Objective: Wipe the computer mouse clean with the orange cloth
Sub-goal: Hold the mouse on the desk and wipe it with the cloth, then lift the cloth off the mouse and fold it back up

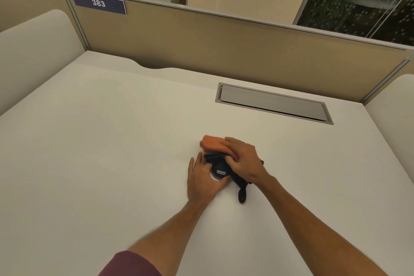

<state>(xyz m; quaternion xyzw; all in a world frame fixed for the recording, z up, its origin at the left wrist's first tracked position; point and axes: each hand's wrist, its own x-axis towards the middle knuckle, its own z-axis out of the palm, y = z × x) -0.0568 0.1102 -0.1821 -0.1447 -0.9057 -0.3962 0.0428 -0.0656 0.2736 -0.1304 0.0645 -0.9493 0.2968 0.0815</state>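
A black computer mouse (218,169) with a small white label lies on the white desk (112,141). Its bundled black cable (242,192) trails toward me. My left hand (202,178) cups the mouse from the left side and holds it in place. My right hand (243,159) presses a folded orange cloth (212,144) against the far end of the mouse. Part of the cloth sticks out beyond my fingers. The right hand hides the right side of the mouse.
A grey cable hatch (273,103) is set in the desk at the back right. A beige partition (224,47) with a blue sign reading 383 (98,3) closes the far edge. Rounded white dividers stand at both sides.
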